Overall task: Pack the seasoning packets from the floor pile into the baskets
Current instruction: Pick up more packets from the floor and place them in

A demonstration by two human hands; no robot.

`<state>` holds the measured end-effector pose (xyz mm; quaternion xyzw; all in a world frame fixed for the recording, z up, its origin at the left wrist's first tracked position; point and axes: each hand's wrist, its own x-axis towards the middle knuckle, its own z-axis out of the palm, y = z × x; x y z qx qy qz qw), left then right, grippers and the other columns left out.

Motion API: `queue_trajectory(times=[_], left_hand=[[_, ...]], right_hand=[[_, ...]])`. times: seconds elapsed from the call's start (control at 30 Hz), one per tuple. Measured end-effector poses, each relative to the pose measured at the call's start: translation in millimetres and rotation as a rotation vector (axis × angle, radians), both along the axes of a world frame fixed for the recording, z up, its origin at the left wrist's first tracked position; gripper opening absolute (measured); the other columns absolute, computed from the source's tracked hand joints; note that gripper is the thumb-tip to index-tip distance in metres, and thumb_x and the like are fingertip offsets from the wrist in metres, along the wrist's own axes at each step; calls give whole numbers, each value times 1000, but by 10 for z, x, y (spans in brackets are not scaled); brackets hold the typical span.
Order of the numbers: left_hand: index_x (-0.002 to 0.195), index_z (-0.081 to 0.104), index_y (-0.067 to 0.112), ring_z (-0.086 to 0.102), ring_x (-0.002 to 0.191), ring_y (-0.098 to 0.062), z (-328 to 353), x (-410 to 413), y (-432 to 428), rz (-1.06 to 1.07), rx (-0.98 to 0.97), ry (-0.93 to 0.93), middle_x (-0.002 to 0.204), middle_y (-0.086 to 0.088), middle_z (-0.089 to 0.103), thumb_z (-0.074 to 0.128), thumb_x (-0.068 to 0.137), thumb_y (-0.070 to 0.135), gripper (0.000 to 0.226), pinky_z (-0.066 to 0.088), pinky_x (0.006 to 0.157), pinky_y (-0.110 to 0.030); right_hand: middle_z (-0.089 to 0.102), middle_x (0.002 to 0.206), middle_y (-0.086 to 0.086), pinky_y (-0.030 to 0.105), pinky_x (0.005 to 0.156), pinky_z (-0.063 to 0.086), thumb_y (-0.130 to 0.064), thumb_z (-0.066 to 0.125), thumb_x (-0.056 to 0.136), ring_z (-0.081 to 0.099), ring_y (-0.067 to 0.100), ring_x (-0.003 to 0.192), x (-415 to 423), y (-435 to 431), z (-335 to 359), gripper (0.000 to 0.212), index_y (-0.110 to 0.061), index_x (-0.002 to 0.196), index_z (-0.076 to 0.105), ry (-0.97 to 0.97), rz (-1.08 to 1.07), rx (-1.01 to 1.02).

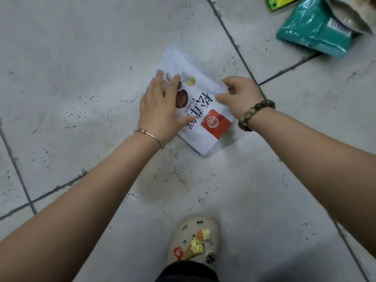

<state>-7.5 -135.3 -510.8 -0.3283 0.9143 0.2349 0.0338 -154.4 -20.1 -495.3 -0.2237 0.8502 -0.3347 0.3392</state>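
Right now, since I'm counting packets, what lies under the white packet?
Only grey floor shows around the white packet. Anything beneath is hidden by the packet; the left hand rests on top, the right hand pinches its edge.

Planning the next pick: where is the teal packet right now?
In the head view, the teal packet lies on the floor at upper right, beyond the right hand, a silver pouch overlapping it.

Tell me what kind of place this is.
Indoors, on a bare floor, perhaps a storeroom or shop back room; the exact room cannot be told. Grey floor tiles with dark joints fill the view, and a white packet and a teal packet lie straight on them.
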Motion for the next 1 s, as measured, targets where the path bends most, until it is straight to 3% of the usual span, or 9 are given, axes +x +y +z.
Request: queue_trajectory(times=[0.13, 0.23, 0.3, 0.33, 0.53, 0.67, 0.83, 0.9, 1.0], left_hand=[[147, 18, 25, 6, 145, -26, 344, -446, -25, -238, -154, -37, 156, -9, 10, 73, 67, 50, 101, -3, 112, -54], [103, 52, 26, 52, 100, -29, 634, -895, 22, -379, -175, -22, 105, -2, 59, 71, 68, 48, 45, 35, 98, -47], [70, 45, 26, 46, 68, -21, 777, -1201, 118, -490, -82, -68, 71, 8, 53, 71, 68, 49, 35, 36, 61, -29], [64, 42, 26, 44, 64, -18, 811, -1318, 195, -560, 13, -125, 66, 10, 49, 72, 67, 47, 36, 31, 55, -27], [62, 53, 22, 49, 57, -10, 680, -1623, 571, -553, 407, -186, 59, 7, 54, 72, 77, 24, 24, 39, 56, -25], [61, 54, 21, 51, 58, -11, 572, -1677, 523, -387, 370, -156, 58, 6, 55, 70, 78, 24, 24, 38, 54, -25], [70, 60, 13, 51, 57, -11, 425, -1791, 477, 84, 548, 30, 65, 2, 56, 71, 79, 18, 15, 38, 51, -22], [80, 63, 13, 57, 50, -8, 415, -1875, 517, 319, 758, 150, 67, 3, 61, 72, 79, 12, 9, 44, 45, -14], [82, 65, 9, 61, 44, -10, 426, -2036, 601, 483, 952, 220, 69, -2, 65, 70, 80, 6, 6, 50, 43, -17]], right_hand=[[63, 76, -9, 28, 75, 48, -12, 65, 81, 58, 12, 79, -477, 191, 477, 20, -17, 99, 70, 207, 257, 48], [60, 76, -6, 24, 72, 43, -15, 65, 83, 56, 13, 79, -734, 420, 778, 19, -18, 101, 71, 338, 442, 141], [60, 77, -5, 24, 69, 40, -15, 65, 83, 56, 14, 78, -841, 590, 936, 19, -18, 101, 71, 380, 502, 167], [60, 77, -6, 23, 69, 39, -14, 65, 83, 57, 13, 78, -887, 666, 998, 19, -18, 101, 72, 392, 506, 167], [59, 80, -7, 21, 71, 38, -18, 66, 84, 56, 12, 80, -1184, 936, 1049, 18, -15, 101, 70, 417, 552, 260], [60, 80, -5, 20, 69, 42, -23, 68, 83, 54, 8, 76, -1464, 910, 852, 11, -16, 91, 69, 342, 291, 132], [62, 74, -3, 14, 44, 42, -26, 58, 90, 56, 7, 56, -2059, 983, 419, 12, -18, 82, 61, 97, -430, -156], [65, 85, 2, 19, 51, 46, -22, 60, 87, 59, 10, 60, -2427, 1122, 245, 15, -12, 98, 65, 54, -735, -202], [58, 122, 8, 31, 87, 49, -25, 57, 90, 60, 21, 105, -2903, 1381, -46, 43, -6, 128, 52, -140, -802, -61]])
